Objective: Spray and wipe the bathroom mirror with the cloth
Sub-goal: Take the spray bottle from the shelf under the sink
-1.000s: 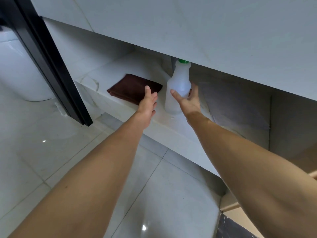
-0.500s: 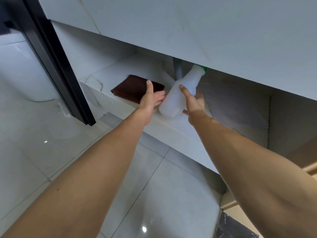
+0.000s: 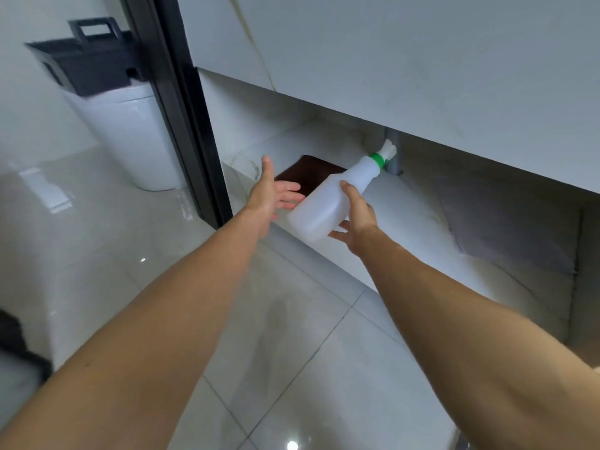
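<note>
A white spray bottle (image 3: 328, 201) with a green collar is tilted, its nozzle pointing up to the right. My right hand (image 3: 355, 219) grips its body from the right side and holds it off the shelf. A folded dark brown cloth (image 3: 308, 173) lies flat on the low white shelf (image 3: 422, 216) under the vanity, partly hidden by the bottle and my left hand. My left hand (image 3: 272, 190) hovers open just in front of the cloth, fingers spread, touching nothing that I can see. No mirror is in view.
The vanity front (image 3: 406, 66) overhangs the shelf closely. A grey drain pipe (image 3: 393, 154) drops behind the bottle's nozzle. A black door frame (image 3: 181, 102) stands at the left, with a white toilet (image 3: 130, 131) and a black holder (image 3: 87, 63) beyond. Glossy floor tiles (image 3: 292, 352) lie below.
My right hand has tipped the bottle over and lifted it off the shelf toward me. My left hand stays open near the cloth. The camera has pulled back and swung left.
</note>
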The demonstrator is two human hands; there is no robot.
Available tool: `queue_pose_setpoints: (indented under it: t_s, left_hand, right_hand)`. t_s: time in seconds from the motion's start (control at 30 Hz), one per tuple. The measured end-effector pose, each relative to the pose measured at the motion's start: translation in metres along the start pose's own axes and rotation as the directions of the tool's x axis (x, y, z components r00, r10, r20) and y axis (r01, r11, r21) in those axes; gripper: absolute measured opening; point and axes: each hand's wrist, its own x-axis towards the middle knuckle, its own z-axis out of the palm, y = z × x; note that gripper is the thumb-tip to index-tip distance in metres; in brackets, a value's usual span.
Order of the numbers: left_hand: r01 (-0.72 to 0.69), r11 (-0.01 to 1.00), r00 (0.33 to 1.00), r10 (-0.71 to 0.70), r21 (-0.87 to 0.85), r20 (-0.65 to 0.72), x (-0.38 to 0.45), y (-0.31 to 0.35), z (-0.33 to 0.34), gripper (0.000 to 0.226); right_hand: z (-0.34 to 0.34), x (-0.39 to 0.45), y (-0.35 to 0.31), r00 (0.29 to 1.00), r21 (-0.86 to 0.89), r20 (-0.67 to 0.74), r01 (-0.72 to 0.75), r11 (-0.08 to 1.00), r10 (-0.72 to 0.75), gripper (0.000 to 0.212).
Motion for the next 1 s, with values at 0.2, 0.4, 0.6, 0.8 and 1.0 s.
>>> queue_pose_setpoints:
  t_s: [0.2,0.4,0.6,0.8,1.0]
  left_hand:
    - [0.062,0.998,0.986,-0.058,0.02,-0.156,-0.016,-0.007,-0.055,0.096]
    - [0.128,0.991,0.949,-0.13,-0.026,-0.288,-0.04,-0.021,-0.119,0.093]
    - [0.084,0.994,0.867,-0.111,-0.077,-0.485,-0.066,0.013,-0.178,0.085]
    - [-0.124,0.989,0.713,0.142,0.075,-0.686,-0.092,0.106,-0.207,0.061]
    - [-0.19,0.943,0.639,0.329,0.272,-0.695,-0.127,0.232,-0.217,0.024]
  right_hand:
    - [0.057,-0.013,0.029,0.99,-0.011,0.118,-0.073,0.997,0.074,0.056]
    - [0.121,-0.021,0.049,0.961,-0.152,0.252,-0.076,0.986,0.113,0.065]
    - [0.2,-0.04,0.012,0.89,-0.238,0.45,0.046,0.97,0.068,0.053]
    - [0.279,-0.085,-0.087,0.829,-0.233,0.559,0.148,0.961,0.008,0.049]
    - [0.331,-0.142,-0.231,0.775,-0.193,0.63,0.216,0.957,-0.048,0.058]
